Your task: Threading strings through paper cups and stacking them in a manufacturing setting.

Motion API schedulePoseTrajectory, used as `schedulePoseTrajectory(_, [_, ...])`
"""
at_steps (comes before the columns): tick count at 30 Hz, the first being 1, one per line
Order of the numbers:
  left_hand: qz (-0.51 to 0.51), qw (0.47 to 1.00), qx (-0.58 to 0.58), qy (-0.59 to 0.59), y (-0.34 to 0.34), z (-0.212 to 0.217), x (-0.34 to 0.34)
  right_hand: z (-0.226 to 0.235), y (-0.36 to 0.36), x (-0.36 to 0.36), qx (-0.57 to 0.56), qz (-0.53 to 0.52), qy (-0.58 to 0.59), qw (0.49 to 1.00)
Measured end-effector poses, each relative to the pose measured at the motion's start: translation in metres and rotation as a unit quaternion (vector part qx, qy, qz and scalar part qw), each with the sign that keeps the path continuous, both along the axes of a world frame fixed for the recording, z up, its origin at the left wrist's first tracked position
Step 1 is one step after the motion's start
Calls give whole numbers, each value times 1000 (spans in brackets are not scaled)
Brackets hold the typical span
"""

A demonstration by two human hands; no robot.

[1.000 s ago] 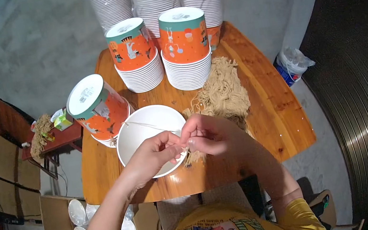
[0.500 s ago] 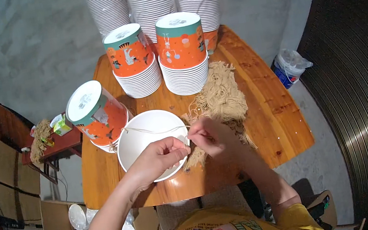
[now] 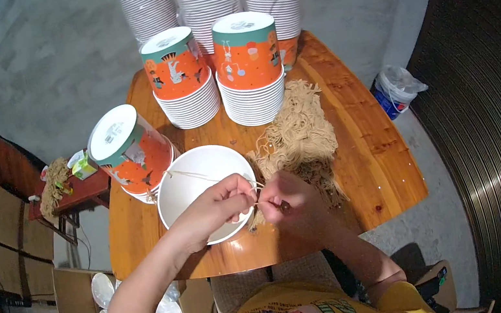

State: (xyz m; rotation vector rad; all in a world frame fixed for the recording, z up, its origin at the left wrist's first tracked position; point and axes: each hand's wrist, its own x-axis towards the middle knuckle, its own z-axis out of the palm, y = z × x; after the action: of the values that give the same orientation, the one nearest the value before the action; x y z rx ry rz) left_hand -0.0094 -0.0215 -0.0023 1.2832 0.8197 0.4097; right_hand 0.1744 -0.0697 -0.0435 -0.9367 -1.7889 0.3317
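A white-lined paper bucket (image 3: pixel 186 186) stands mouth-up at the table's near edge. A thin tan cord (image 3: pixel 193 175) runs from its left rim across the mouth to my hands at the right rim. My left hand (image 3: pixel 222 205) reaches over the bucket, thumb and fingers pinching the cord. Just beside it, my right hand (image 3: pixel 291 197) is closed on the cord too, its fingertips curled in. The fingers partly hide the cord's end and the rim there. A heap of tan cords (image 3: pixel 298 126) lies on the table beyond my right hand.
Orange-and-green paper buckets stand upside down in stacks at the left (image 3: pixel 135 152), centre left (image 3: pixel 174 70) and centre (image 3: pixel 247 59). Tall white stacks (image 3: pixel 207 6) rise behind them on the wooden table (image 3: pixel 375 156). A lidded pail (image 3: pixel 395 94) sits on the floor at right.
My right hand has moved down and turned beside my left fingers. The cord's right end has come down with it. My left hand still pinches near the right rim.
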Motion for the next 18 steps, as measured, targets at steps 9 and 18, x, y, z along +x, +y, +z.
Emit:
schedulePoseTrajectory(9, [1, 991, -132, -31, 4, 5, 2, -9, -15, -10, -78, 7, 86, 993])
schedulePoseTrajectory(18, [18, 985, -172, -1, 4, 11, 8, -12, -20, -16, -64, -31, 78, 994])
